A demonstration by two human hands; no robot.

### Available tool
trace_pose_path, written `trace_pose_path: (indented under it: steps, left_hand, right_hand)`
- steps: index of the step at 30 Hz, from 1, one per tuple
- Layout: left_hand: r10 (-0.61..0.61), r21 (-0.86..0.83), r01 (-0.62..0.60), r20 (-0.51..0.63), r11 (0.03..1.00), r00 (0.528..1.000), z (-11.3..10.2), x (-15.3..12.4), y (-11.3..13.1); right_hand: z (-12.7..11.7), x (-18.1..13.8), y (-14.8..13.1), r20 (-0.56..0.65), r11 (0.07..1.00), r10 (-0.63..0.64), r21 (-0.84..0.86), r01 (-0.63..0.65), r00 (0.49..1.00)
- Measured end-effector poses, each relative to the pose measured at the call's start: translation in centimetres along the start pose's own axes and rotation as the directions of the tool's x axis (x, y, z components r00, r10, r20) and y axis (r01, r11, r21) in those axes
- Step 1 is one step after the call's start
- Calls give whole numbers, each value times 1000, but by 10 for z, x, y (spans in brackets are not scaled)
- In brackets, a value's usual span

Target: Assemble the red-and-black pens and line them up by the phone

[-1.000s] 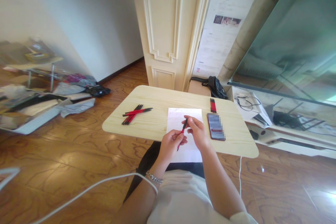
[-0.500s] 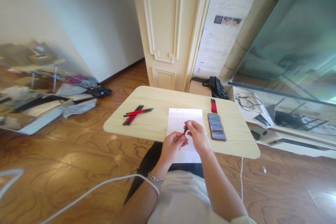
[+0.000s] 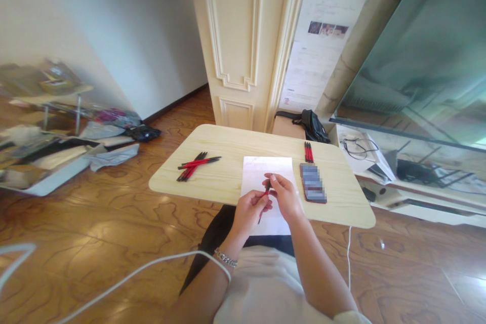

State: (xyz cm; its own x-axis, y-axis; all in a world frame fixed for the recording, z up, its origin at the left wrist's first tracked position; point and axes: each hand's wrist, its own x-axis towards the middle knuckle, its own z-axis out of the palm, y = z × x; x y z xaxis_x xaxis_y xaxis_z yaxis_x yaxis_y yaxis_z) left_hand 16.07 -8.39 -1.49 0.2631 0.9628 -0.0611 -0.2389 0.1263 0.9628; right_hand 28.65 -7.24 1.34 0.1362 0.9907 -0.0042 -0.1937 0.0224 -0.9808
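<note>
Pale table [image 3: 220, 136]; slim pen [image 3: 267, 190]; red and black; slanted

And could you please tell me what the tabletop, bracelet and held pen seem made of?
Tabletop: pale, smooth wood or wood-look laminate, judging by its streaky grain. Bracelet: probably polished metal, from its shiny silvery links. Held pen: likely plastic, from its red and black colouring; finish unclear.

Far ahead of me stands a cream moulded panel [image 3: 237, 25], a grey-white wall [image 3: 144, 35] left of it. To my right, a glossy television [image 3: 425, 66] sits above a low white cabinet [image 3: 436, 217]. Wood-grain flooring [image 3: 125, 230] around me catches light at near right.
</note>
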Motion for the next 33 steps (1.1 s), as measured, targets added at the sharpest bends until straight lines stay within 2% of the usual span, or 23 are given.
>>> trace_pose_path:
  steps: [3,9,14,17,19,22,24,26,29,31,33]
  left_hand:
    - [29,0,-29,6,1000,1000,1,0,0]
    - [28,114,-18,-83,993,996,3,-2,-7]
    - [1,-6,-1,21,1000,1000,2,0,-1]
    - [0,-1,0,60,1000,998,2,0,1]
    - [23,54,-24,16,998,1000,2,0,-2]
    - [68,154,-56,-79,986,995,2,-1,-6]
    - [57,155,-43,-82,987,995,2,-2,-6]
    - [15,95,-13,-22,995,1000,2,-2,-4]
    - [-8,25,6,61,1000,998,2,-2,-2]
    - [9,39,-11,47,999,999,3,-2,-3]
    - [25,76,-24,-10,997,1000,4,-2,-6]
  right_hand:
    - [-3,1,-4,63,1000,9,13,-10,998]
    - [-1,3,7,-24,999,-36,-40,35,999]
    - [-3,2,2,3,1000,-5,10,5,1000]
    - [-6,3,-2,33,999,10,31,-11,999]
    - [-5,3,-2,4,1000,-7,5,7,1000]
    - [-1,2,0,-119,996,-54,-78,45,991]
    - [1,0,0,-174,992,-77,-116,57,982]
    - [1,-2,-1,-133,995,-55,-88,44,990]
    - [-2,-2,-3,9,1000,8,27,-8,1000]
    - [-3,-1,-3,40,998,20,58,-22,999]
    - [-4,0,-1,22,1000,17,19,-17,1000]
